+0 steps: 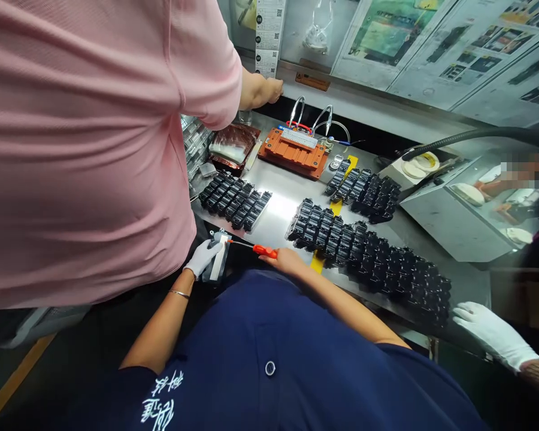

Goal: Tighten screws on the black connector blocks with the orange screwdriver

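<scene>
My left hand (202, 256), in a white glove, is closed around a small white and black part (218, 258) at the near edge of the metal bench (278, 203). My bare right hand (286, 261) grips a red-handled screwdriver (264, 251). Its thin shaft points left, with the tip at the part. Rows of black parts (368, 254) lie on the bench just beyond my right hand. A smaller group of black parts (234, 200) lies beyond my left hand.
A person in a pink shirt (85, 143) stands close on the left, one hand (269, 90) reaching to the back wall. An orange fixture (294, 154) sits at the back. Another person's white-gloved hand (491, 332) rests at the bench's right corner. More black parts (366, 190) lie behind.
</scene>
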